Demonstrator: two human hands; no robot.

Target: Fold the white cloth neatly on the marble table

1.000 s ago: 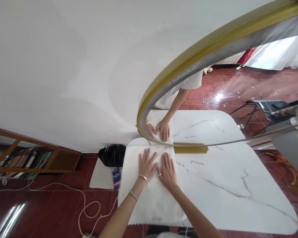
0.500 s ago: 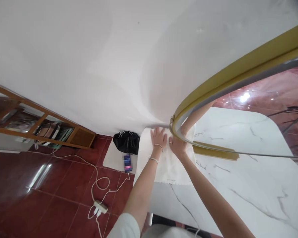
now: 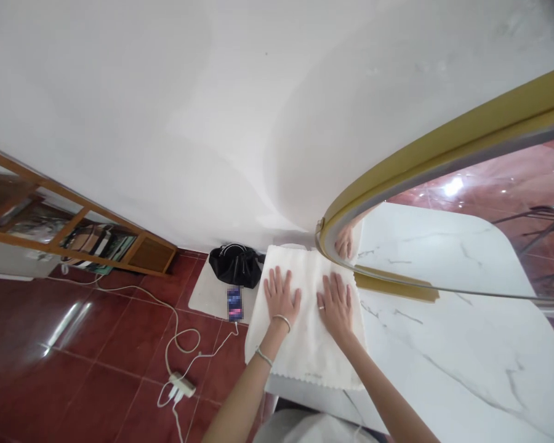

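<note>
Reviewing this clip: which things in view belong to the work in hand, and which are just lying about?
In use:
White cloth with a zigzag edge
Left hand and right hand, flat on it
White marble-patterned table beneath

Apparently just about:
Gold-framed mirror
Black bag
Phone, cable attached
Power strip on the red-tiled floor
Wooden cabinet

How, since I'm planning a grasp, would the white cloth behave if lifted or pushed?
Lifted, the white cloth probably droops: it looks thin and softly rippled. Pushed, it likely bunches or slides on the smooth-looking table.
</note>
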